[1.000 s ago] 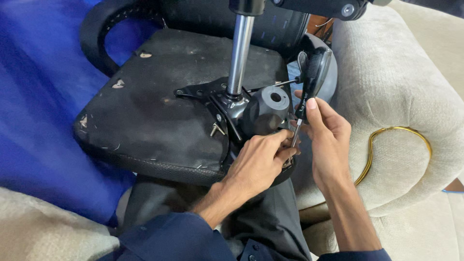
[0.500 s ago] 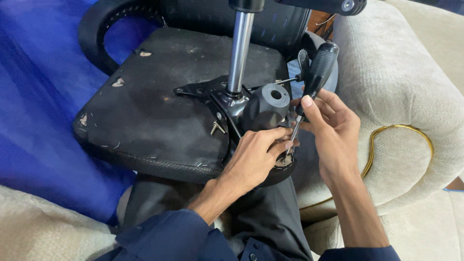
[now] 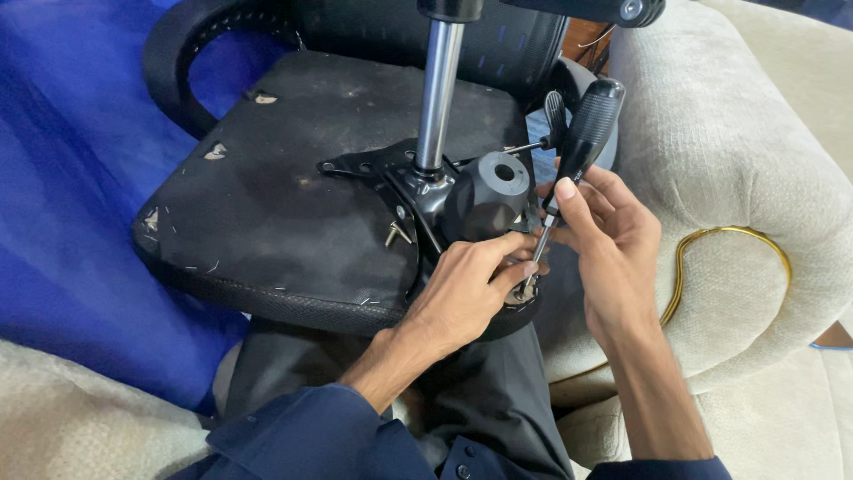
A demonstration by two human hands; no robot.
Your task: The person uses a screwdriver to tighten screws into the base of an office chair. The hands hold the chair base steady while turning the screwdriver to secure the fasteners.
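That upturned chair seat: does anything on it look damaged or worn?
Yes. The black underside of the seat is scuffed, with small tears near its left edge showing pale material. A loose-looking screw sticks out askew beside the metal mechanism.

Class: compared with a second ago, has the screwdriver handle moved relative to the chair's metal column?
Yes. The screwdriver handle has tilted up and away from the metal column, its tip staying low by the left hand.

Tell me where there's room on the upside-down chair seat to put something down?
The seat underside is bare on its left half, between the curved armrest and the metal plate. It is crowded at the right edge, where the left hand, the right hand with the screwdriver, and the black knob housing bunch together.
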